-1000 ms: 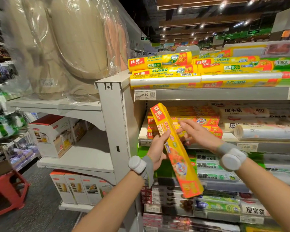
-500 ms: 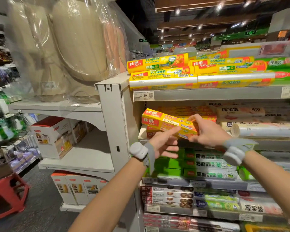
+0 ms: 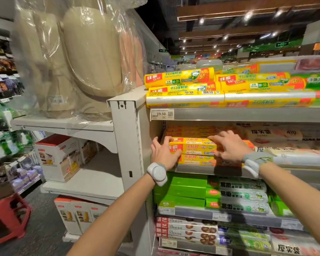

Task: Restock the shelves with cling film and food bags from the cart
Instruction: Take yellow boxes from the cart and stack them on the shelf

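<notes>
Cling film box (image 3: 194, 146) is on the middle shelf (image 3: 201, 169), at the front, lying lengthwise on top of a second box (image 3: 194, 160) of the same kind. Left hand (image 3: 163, 154) grips its left end, fingers curled over the top corner. Right hand (image 3: 229, 146) pinches it further along, fingers over the top and thumb low on the front face. The step looks like seating and squaring, not carrying. To do it well: push straight back with both hands evenly so the box doesn't skew, stop with the front face flush with the one underneath, label outward. Left end sits just beside the post (image 3: 127, 137), so slide parallel to it or the corner jams. Let go only once it lies flat, since a stacked carton tips forward over the shelf lip easily. More boxes (image 3: 190, 131) of the same colours sit behind and above, blurred, so I can't tell how much depth is left; feel for the stop, don't force it. Pale rolls (image 3: 277, 134) lie to the right, apart from my box. Food bag rolls (image 3: 181, 78) fill the shelf above, over the price tag (image 3: 162, 114). Cart is not in view.
</notes>
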A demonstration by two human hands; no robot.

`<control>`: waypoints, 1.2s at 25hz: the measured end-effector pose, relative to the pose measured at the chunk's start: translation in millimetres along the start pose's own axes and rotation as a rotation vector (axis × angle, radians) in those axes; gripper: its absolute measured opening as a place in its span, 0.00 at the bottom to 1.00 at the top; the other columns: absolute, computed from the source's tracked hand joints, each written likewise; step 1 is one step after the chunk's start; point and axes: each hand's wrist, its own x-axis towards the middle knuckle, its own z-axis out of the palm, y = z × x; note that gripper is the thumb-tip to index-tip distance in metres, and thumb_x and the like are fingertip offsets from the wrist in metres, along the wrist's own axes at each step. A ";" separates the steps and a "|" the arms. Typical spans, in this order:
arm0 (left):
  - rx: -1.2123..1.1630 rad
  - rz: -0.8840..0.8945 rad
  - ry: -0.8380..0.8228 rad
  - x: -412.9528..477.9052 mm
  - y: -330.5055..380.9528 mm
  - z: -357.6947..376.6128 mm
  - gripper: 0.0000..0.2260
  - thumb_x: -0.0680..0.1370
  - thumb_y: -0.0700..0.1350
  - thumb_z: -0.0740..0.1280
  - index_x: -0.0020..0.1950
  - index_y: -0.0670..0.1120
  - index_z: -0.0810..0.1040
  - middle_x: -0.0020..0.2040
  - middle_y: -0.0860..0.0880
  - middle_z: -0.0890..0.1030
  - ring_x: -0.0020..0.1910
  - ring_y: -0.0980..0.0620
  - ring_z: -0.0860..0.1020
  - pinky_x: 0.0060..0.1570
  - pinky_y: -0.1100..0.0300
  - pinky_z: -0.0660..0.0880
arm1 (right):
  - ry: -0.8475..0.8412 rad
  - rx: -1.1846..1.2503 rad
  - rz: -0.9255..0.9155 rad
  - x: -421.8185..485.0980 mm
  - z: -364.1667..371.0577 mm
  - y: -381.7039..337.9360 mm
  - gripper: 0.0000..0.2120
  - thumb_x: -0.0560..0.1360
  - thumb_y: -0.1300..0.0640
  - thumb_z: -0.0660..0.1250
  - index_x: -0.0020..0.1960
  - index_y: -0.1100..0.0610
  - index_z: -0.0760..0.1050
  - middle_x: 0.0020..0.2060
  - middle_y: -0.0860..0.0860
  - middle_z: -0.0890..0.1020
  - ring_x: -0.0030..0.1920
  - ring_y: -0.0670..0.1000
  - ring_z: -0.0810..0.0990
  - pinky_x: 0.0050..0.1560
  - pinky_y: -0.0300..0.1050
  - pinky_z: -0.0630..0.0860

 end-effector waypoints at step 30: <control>-0.866 -0.274 -0.042 52.4 -10.2 17.2 0.37 0.74 0.65 0.64 0.77 0.49 0.57 0.63 0.48 0.76 0.56 0.47 0.79 0.62 0.48 0.73 | 0.127 1.344 0.584 -38.8 26.9 48.2 0.37 0.73 0.29 0.60 0.71 0.53 0.69 0.66 0.51 0.76 0.68 0.55 0.72 0.71 0.54 0.63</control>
